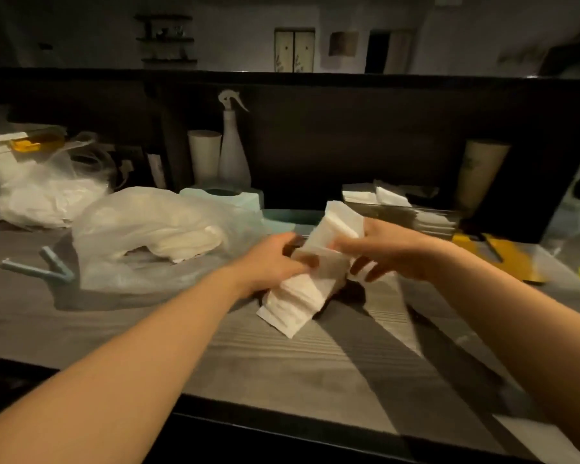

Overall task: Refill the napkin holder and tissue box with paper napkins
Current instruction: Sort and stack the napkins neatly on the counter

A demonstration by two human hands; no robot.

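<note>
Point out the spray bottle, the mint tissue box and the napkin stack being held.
spray bottle (234,152): head view, on its white body.
mint tissue box (248,199): head view, right top edge.
napkin stack (340,221): head view, upper end.

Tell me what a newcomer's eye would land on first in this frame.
First, the two hands at centre: the left hand and right hand both grip a fanned stack of white paper napkins just above the grey counter. To their left lies a clear plastic bag of napkins. Behind it, a white spray bottle stands against the dark back wall.
</note>
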